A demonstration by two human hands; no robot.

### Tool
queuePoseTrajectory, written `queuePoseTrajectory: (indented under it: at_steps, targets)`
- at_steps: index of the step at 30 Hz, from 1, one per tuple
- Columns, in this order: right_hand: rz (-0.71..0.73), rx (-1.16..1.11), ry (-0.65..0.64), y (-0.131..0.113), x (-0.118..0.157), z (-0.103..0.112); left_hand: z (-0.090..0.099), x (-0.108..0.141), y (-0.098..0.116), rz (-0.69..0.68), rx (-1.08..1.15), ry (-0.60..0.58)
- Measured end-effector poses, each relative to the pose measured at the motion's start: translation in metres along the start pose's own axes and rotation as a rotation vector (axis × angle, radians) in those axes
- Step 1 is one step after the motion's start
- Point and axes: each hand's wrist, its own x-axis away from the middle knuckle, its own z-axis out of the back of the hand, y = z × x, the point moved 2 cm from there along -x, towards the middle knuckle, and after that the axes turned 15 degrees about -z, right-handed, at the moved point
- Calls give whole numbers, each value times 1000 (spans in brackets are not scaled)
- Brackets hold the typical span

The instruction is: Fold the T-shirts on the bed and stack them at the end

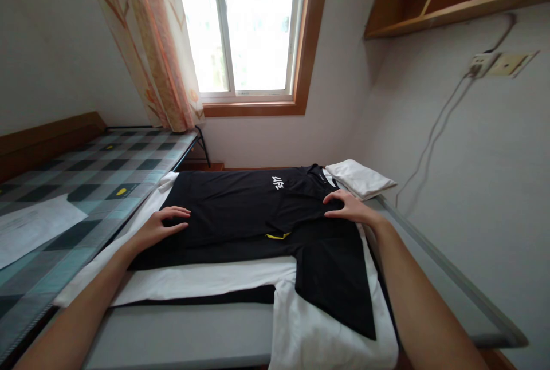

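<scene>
Black shirt (232, 204): flat, over white garment (335, 330) on grey surface (189, 333).
Left hand (158, 228): at shirt's hem end, half open, empty.
Right hand (350, 208): near shirt's collar, half open, empty.
Folded white cloth (360, 178): beside shirt's collar.

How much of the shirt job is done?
The black shirt already looks spread mostly flat, on top of white cloth. In hand: the left hand is at its bottom end, the right hand near its collar. If it's being folded, there's plenty left: the near sleeve sticks out and its body is full length.
</scene>
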Motion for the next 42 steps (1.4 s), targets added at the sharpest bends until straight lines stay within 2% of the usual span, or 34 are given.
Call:
queuePoseTrajectory:
  at_steps: [6,9,14,20,25,31,36,38,42]
  targets:
    - [44,291,9,-13,2,-16,-11,-3,28,-131,-72,-221]
    - [60,336,-19,-30,7,-31,-13,1,29,-139,-78,-308]
    - [215,323,-142,-62,17,-62,-5,9,29,-107,-54,-401]
    - [351,285,-208,-77,25,-91,-1,12,35,-62,-135,-423]
    - [386,251,-224,-80,25,-99,2,17,35,-53,-161,-447]
    - [371,-39,-204,-81,19,-96,13,23,12,-29,-254,-402]
    - [269,-241,-40,-81,15,-97,19,25,-3,16,-245,-358]
    - [241,-291,34,-80,13,-99,24,24,-8,66,-254,-283]
    - [223,-354,101,-76,10,-104,36,19,-18,193,-234,-11]
